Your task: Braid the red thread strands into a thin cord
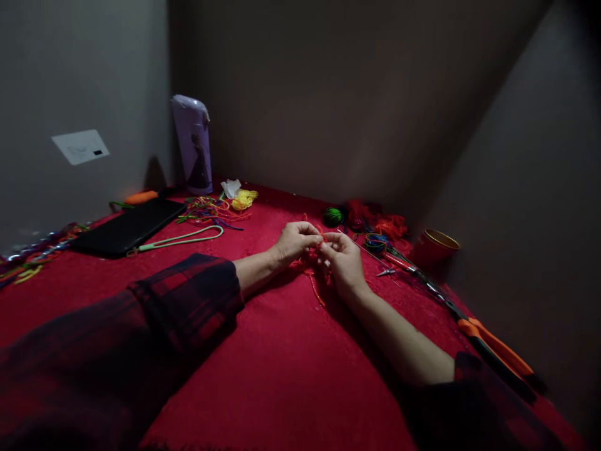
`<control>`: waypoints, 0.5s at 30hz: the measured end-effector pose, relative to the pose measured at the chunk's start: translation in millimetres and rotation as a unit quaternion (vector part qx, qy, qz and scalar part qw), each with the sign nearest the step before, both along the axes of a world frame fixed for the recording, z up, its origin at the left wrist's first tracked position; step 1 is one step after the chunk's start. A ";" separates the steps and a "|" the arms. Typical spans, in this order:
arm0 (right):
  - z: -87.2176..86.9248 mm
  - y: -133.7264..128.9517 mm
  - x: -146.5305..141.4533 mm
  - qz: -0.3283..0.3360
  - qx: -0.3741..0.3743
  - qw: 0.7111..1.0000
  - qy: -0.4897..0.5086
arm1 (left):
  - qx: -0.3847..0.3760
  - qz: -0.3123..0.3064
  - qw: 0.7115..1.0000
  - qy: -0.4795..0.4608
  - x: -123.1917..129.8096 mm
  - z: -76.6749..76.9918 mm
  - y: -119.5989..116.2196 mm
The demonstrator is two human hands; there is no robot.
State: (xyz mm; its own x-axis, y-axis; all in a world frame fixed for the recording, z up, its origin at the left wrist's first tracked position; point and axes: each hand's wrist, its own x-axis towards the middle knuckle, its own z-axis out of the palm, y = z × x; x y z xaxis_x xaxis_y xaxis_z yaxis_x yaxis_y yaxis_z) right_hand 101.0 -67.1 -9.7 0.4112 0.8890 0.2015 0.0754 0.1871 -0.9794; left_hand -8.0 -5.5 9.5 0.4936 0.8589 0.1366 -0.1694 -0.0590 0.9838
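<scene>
Near the middle of the red cloth, my left hand [293, 243] pinches a red cord [315, 289] between thumb and fingertips. My right hand [344, 260] meets it from the right, its thumb and forefinger closed on the same cord. The fingertips of both hands almost touch. Part of the cord is bunched between and below the hands, and a loose end trails down onto the cloth. The fingers hide most of the bunched part, so its shape cannot be made out.
Left: black tablet [131, 227], pale green loop [188, 239], purple bottle [193, 147], coloured threads [211, 210] and yellow yarn [245, 199]. Right: green yarn ball [333, 217], red yarn [389, 225], red tin [434, 248], small pointed metal piece [385, 272] and orange-handled pliers [498, 351]. Walls stand behind.
</scene>
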 end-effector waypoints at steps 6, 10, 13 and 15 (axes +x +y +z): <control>-6.7 -8.0 -1.1 -0.017 0.010 0.998 -0.062 | 0.004 -0.029 0.999 0.019 -0.4 -1.7 -0.3; -6.0 -7.8 -0.1 -0.002 0.017 0.998 -0.059 | -0.024 -0.043 0.999 0.016 -1.3 -0.3 -1.1; -3.8 -8.6 -0.3 0.016 0.014 0.998 -0.060 | -0.030 -0.051 0.998 0.008 -2.1 0.2 -2.1; -2.5 -9.5 -0.8 0.028 0.013 0.998 -0.063 | -0.032 -0.057 0.998 -0.005 -2.8 -0.5 -2.4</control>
